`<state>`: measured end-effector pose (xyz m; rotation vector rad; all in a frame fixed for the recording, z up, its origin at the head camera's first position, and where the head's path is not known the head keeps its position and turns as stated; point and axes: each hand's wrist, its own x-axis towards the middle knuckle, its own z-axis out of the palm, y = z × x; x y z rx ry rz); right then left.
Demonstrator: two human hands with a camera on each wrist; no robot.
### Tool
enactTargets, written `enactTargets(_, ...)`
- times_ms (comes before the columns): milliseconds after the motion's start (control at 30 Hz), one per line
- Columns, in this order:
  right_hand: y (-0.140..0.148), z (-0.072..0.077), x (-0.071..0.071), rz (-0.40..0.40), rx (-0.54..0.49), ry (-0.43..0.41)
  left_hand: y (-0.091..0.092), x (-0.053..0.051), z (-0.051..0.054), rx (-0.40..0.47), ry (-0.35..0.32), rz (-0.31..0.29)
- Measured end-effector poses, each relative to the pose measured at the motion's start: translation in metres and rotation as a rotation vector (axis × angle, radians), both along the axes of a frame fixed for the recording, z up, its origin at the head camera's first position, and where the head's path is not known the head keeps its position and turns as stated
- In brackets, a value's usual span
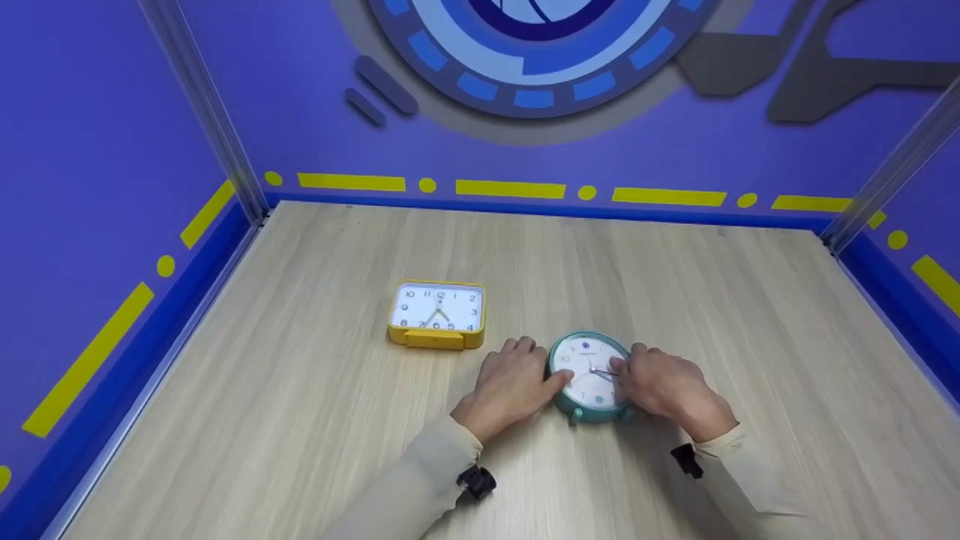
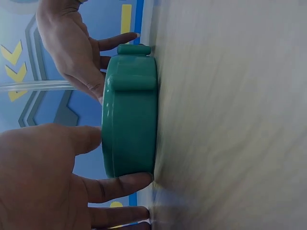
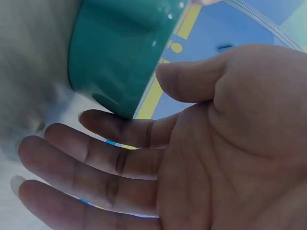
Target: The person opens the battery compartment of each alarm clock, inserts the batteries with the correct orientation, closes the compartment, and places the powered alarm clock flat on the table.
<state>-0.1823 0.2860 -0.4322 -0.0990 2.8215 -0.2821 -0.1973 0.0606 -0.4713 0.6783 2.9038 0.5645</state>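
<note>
A round green alarm clock (image 1: 589, 390) with a white dial lies face up on the wooden table, its small feet towards me. My left hand (image 1: 510, 386) grips its left edge; the thumb (image 2: 86, 139) is on the dial side and the index finger (image 2: 120, 187) against the side wall. From the right, my right hand (image 1: 664, 386) holds the opposite edge, its thumb over the dial and its index finger (image 3: 129, 129) at the rim. The other fingers of both hands reach down beside the clock. Its underside is hidden.
A yellow rectangular alarm clock (image 1: 436, 309) lies face up to the left, beyond my left hand. Blue panels (image 1: 487, 165) with yellow markings close off the back and both sides of the table (image 1: 315, 375). Metal posts (image 1: 217, 112) stand at the back corners.
</note>
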Motion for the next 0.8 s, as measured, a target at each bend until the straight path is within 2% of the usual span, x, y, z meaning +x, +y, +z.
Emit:
enactTargets(233, 0.000, -0.004, -0.001, 0.006, 0.025, 0.035, 0.006, 0.002, -0.002, -0.025, 0.033, 0.033)
enactTargets(400, 0.001, -0.008, -0.006, -0.019, 0.021, 0.012, 0.010, 0.000, -0.005, -0.027, 0.049, 0.060)
enactTargets(800, 0.001, -0.013, -0.023, -0.097, -0.014, 0.005, 0.017, -0.016, -0.001, -0.041, 0.014, 0.107)
